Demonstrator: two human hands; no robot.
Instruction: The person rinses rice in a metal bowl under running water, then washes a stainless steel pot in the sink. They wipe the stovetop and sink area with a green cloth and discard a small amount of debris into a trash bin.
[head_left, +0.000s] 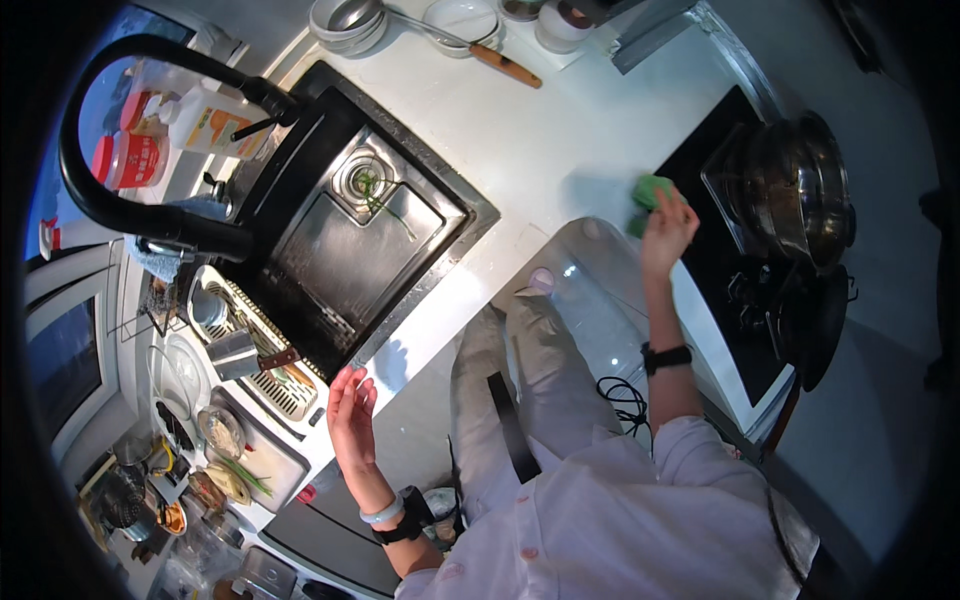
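My right hand (669, 232) grips a bunched green cloth (651, 192) at the border between the white countertop (555, 142) and the black cooktop (720, 300). The cloth is slightly blurred. My left hand (351, 416) is empty, its fingers loosely curled and a little apart, by the near corner of the black sink (352, 247). Whether its fingertips touch the counter I cannot tell. Some green stalks (367, 187) lie over the sink's drain and basin floor.
A large metal pot (795, 187) and a dark pan (810, 326) occupy the cooktop. Stacked bowls (349, 34) and a wooden-handled ladle (506, 66) rest along the back. Left of the sink are a cream drying rack (296, 401), a cleaver (234, 355) and a cutting board (277, 465). A black faucet (82, 172) arches over.
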